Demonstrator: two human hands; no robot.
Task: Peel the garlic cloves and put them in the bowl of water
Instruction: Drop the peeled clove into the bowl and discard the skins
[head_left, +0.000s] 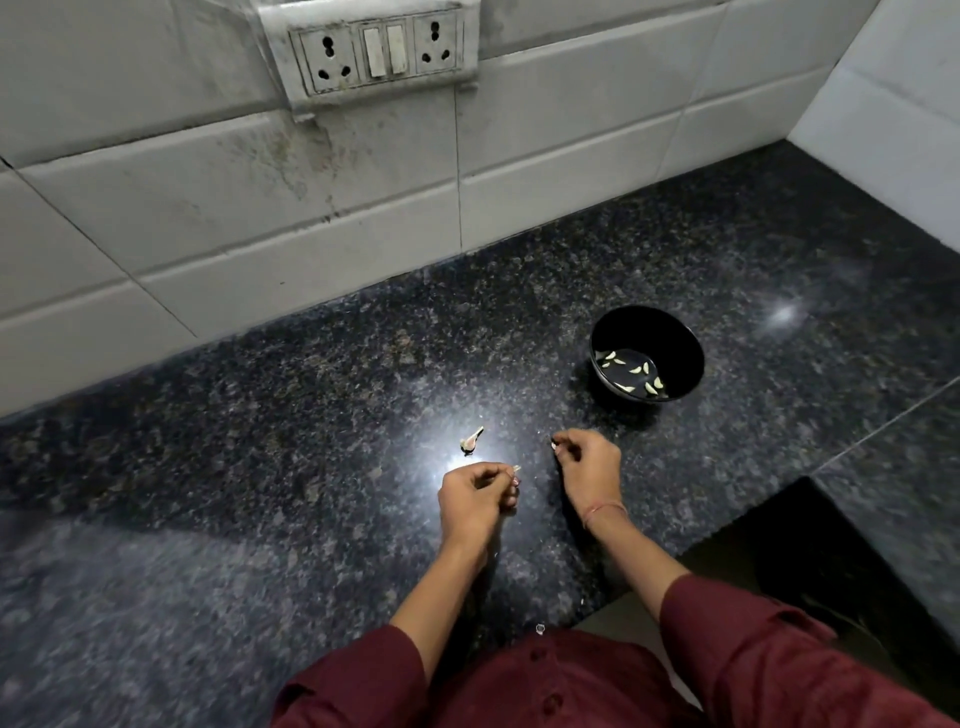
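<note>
I see open desk (519, 364) running from my right hand (589, 460) to the bowl (670, 330). A garlic scrap (471, 440) lies just left of that path; the tiled wall (311, 234) closes the far side.

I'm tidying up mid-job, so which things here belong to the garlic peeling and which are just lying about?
Job: left hand pinching a garlic bit; right hand pinching a white scrap; garlic piece on the counter; bowl holding peeled cloves.
Lying about: wall sockets; stray scrap low in view.
</note>
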